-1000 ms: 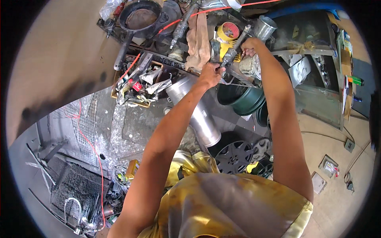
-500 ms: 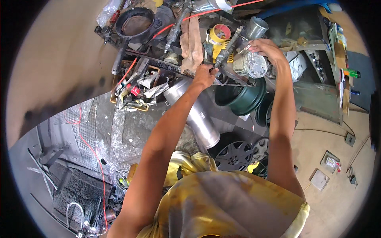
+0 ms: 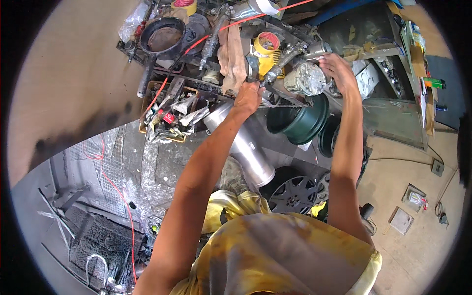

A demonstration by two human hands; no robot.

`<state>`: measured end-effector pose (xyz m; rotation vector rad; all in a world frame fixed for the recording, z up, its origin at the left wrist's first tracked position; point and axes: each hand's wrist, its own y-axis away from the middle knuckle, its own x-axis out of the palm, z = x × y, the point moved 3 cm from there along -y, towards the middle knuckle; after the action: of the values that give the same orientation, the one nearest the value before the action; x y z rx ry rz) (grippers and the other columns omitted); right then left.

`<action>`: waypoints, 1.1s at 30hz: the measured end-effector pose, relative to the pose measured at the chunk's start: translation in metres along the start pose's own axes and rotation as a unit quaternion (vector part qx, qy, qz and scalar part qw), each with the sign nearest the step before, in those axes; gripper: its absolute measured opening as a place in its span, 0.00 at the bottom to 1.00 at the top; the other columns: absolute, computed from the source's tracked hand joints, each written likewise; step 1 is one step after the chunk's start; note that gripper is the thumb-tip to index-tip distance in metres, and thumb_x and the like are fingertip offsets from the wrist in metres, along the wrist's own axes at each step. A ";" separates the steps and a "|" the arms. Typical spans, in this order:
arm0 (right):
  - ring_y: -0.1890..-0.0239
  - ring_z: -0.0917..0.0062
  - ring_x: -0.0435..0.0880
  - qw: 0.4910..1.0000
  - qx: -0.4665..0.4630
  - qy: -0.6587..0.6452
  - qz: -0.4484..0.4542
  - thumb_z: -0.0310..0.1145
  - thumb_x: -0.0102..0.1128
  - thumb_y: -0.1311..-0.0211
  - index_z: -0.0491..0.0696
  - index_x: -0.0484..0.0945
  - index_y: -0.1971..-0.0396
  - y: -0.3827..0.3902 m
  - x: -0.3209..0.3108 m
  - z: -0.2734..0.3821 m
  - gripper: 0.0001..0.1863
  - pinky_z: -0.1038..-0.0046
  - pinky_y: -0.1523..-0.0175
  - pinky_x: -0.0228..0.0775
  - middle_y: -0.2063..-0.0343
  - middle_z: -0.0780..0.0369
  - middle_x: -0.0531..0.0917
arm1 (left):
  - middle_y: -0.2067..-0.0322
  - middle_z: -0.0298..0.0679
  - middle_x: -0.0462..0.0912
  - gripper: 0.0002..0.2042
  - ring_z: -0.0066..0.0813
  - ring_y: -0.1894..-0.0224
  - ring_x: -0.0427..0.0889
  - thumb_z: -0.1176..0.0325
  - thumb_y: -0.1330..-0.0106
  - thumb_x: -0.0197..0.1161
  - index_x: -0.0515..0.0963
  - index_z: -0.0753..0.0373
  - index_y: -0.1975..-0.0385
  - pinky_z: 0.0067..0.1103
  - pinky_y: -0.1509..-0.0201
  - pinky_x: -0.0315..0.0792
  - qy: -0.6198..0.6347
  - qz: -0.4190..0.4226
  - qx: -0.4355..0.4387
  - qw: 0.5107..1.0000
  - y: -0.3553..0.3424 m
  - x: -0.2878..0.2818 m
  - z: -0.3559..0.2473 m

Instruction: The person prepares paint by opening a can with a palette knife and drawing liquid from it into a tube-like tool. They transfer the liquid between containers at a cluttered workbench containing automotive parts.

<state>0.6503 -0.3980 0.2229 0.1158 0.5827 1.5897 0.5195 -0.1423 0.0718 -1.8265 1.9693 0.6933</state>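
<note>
My left hand [image 3: 248, 97] is closed at the front edge of the cluttered bench, round the near end of a grimy metal tool [image 3: 273, 73] that looks like a spray gun. The tool slants up and to the right, toward a silvery metal cup [image 3: 318, 49]. Beside that cup, my right hand [image 3: 339, 71] has its fingers stretched out, and I see nothing held in them. Just below and left of its fingers stands a paint-smeared white tub [image 3: 310, 79]. A brown cloth or paper strip [image 3: 233, 61] hangs next to my left hand.
Behind the tool lie a yellow tape roll [image 3: 267, 43] and a yellow spreader [image 3: 268, 64]. A black pan [image 3: 162, 37] sits far left, with a red hose [image 3: 216, 32] crossing nearby. Below are a box of scraps [image 3: 178, 110], a silver cylinder [image 3: 241, 140] and a green wheel rim [image 3: 298, 120].
The tool has tipped to the right, its far end now by the metal cup. My right hand has drawn slightly right, its fingers straighter. The view has shifted a little.
</note>
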 end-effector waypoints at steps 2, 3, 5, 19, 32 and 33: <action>0.57 0.78 0.83 0.997 -0.054 -0.044 -0.014 0.44 0.61 0.30 0.44 0.80 0.53 0.008 -0.015 -0.009 0.18 0.73 0.44 0.73 0.60 0.62 0.85 | 0.64 0.59 0.84 0.13 0.60 0.57 0.82 0.63 0.31 0.63 0.81 0.69 0.58 0.43 0.50 0.76 -0.003 0.000 0.009 1.000 0.000 0.003 0.000; 0.58 0.79 0.83 0.994 -0.081 -0.067 -0.023 0.43 0.62 0.30 0.44 0.80 0.52 0.015 -0.022 -0.013 0.18 0.73 0.44 0.74 0.60 0.62 0.85 | 0.64 0.59 0.84 0.13 0.60 0.57 0.82 0.63 0.31 0.63 0.81 0.69 0.59 0.43 0.50 0.76 -0.004 0.005 0.010 1.000 0.000 0.006 -0.002; 0.60 0.80 0.81 0.992 -0.085 -0.084 -0.048 0.40 0.60 0.29 0.43 0.80 0.52 0.033 -0.018 -0.018 0.16 0.76 0.49 0.74 0.60 0.62 0.84 | 0.65 0.59 0.83 0.12 0.60 0.57 0.82 0.63 0.31 0.62 0.81 0.68 0.61 0.43 0.50 0.75 -0.011 0.006 0.010 1.000 -0.001 0.007 0.001; 0.69 0.84 0.81 0.997 -0.016 -0.059 0.037 0.29 0.61 0.32 0.45 0.82 0.56 0.122 0.089 -0.111 0.08 0.80 0.61 0.75 0.68 0.65 0.84 | 0.69 0.53 0.84 0.25 0.42 0.74 0.84 0.53 0.41 0.75 0.76 0.70 0.58 0.34 0.64 0.82 0.143 -0.116 -0.144 0.972 0.007 -0.020 0.018; 0.69 0.86 0.79 0.988 -0.004 0.012 0.153 0.28 0.64 0.35 0.44 0.81 0.60 0.174 0.182 -0.197 0.07 0.80 0.63 0.74 0.68 0.66 0.84 | 0.81 0.37 0.79 0.18 0.22 0.82 0.78 0.61 0.38 0.75 0.72 0.67 0.73 0.24 0.85 0.74 0.392 -0.188 -0.245 0.867 -0.015 -0.020 0.047; 0.69 0.85 0.81 0.987 -0.013 0.027 0.155 0.28 0.65 0.36 0.44 0.80 0.60 0.176 0.183 -0.201 0.07 0.79 0.63 0.75 0.68 0.65 0.85 | 0.80 0.36 0.78 0.19 0.21 0.84 0.77 0.60 0.38 0.75 0.72 0.67 0.73 0.24 0.86 0.75 0.366 -0.192 -0.225 0.882 -0.017 -0.021 0.051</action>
<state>0.3866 -0.2811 0.0765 0.1487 0.6073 1.9067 0.5349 -0.0968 0.0406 -3.0076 1.8101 0.3648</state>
